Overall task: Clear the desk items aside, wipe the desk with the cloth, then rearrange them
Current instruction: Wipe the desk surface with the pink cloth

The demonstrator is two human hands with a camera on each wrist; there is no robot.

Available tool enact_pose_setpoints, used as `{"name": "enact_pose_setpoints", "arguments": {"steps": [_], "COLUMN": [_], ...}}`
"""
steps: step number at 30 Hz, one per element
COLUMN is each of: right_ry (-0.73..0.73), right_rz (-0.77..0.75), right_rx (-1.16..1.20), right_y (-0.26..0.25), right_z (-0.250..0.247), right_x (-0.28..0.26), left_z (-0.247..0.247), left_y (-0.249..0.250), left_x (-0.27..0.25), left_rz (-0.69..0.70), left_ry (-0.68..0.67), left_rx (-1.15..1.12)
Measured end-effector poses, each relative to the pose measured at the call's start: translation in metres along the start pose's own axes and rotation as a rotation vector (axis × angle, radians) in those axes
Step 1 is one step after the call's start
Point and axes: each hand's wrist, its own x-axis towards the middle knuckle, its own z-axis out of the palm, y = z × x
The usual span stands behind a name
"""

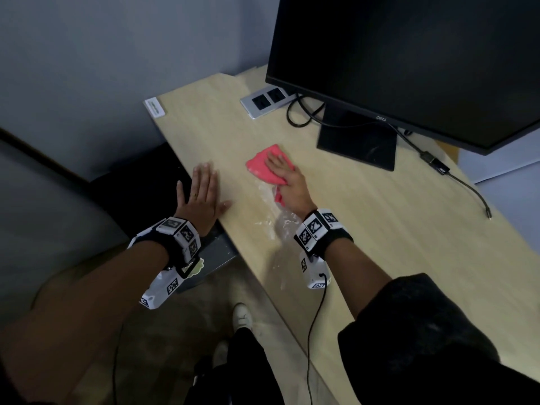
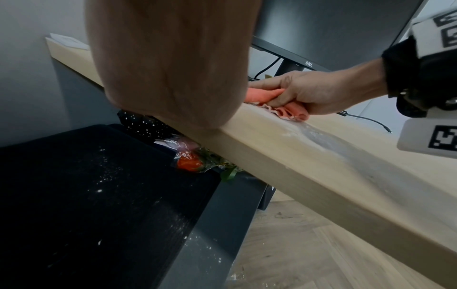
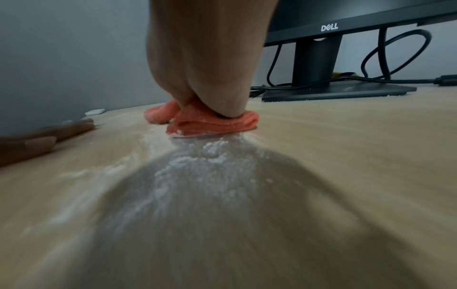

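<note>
Folded pink-red cloth [image 1: 261,167] pressed onto light wooden desk [image 1: 365,217] by right hand [image 1: 287,178]; fingers laid flat over top, thumb tucked round near fold. Left hand [image 1: 201,197] laid flat, fingers straight, at desk's left edge, nothing held. White powder smear [image 3: 197,166] seen just behind cloth. Black Dell monitor [image 1: 409,54] stood beyond.

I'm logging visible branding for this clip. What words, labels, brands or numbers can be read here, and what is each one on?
"DELL": on the lower bezel of the black flat-screen monitor, legible in all three views.
White rectangular label with a green strip at the far corner of the light wooden desk: print too small to read.
Black-and-white square marker tags on the white wrist-camera housings: patterns only, with tiny unreadable characters.
Nothing else carries text.
</note>
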Motion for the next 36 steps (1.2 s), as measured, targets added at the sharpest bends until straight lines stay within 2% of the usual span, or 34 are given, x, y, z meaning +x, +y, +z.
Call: {"name": "enact_pose_setpoints", "arguments": {"steps": [5, 9, 12, 15, 18, 22, 24, 27, 30, 34, 36], "right_ry": [-0.13, -0.197, -0.203, -0.189, -0.204, -0.31, -0.356, -0.291, -0.128, 0.171, 0.188], "right_rz": [-0.069, 0.024, 0.01, 0.097, 0.079, 0.024, 0.066, 0.037, 0.041, 0.107, 0.173], "right_rx": [0.158, 0.362, 0.378, 0.456, 0.38, 0.274, 0.315, 0.255, 0.104, -0.046, -0.007], "right_y": [0.002, 0.002, 0.008, 0.005, -0.001, -0.001, -0.001, 0.006, 0.013, -0.011, -0.032], "right_z": [-0.007, -0.019, -0.018, -0.009, 0.003, 0.0, -0.014, -0.033, -0.031, 0.01, 0.034], "right_x": [-0.02, -0.047, -0.067, -0.09, -0.123, -0.162, -0.178, -0.206, -0.238, -0.28, -0.286], "left_z": [-0.002, -0.004, -0.008, -0.012, -0.013, -0.009, -0.01, -0.007, -0.004, -0.006, -0.006], "left_y": [0.001, 0.002, 0.004, 0.003, 0.004, 0.003, 0.004, 0.007, 0.008, 0.011, 0.011], "left_x": [0.0, 0.0, -0.001, 0.0, -0.002, -0.001, -0.004, -0.015, -0.029, -0.039, -0.037], "left_rz": [-0.014, -0.011, -0.026, -0.033, -0.04, -0.029, -0.022, -0.009, -0.005, 0.009, 0.024], "left_ry": [-0.016, -0.023, -0.033, -0.072, -0.061, -0.063, -0.047, -0.051, -0.155, -0.15, -0.118], "left_rx": [0.038, 0.02, 0.025, -0.029, -0.023, 0.013, 0.028, 0.048, 0.093, 0.068, 0.076]}}
